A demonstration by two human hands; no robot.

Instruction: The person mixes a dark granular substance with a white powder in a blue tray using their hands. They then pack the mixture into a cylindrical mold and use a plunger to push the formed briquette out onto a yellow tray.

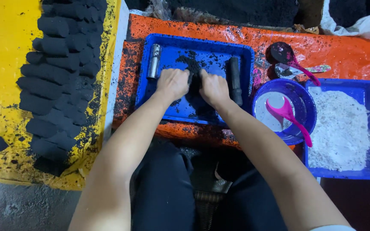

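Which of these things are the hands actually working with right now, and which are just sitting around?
In use:
- left hand and right hand, pressing the black powdery lump between them
- shallow blue plastic tray beneath

Lying about:
- metal tube
- black rod
- rows of black pressed cylinders
- blue bowl with pink spoon
- blue tray of white powder

Makeshift briquette workshop: black cylinders (58,72) drying (rows), soot-stained orange tarp (322,47), powder tray (343,128).

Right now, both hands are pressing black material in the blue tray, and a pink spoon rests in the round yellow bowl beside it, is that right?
Not quite: the head view shows the bowl is blue, not yellow. Both hands, left hand and right hand, do press black material in the blue tray, with the pink spoon in the bowl.
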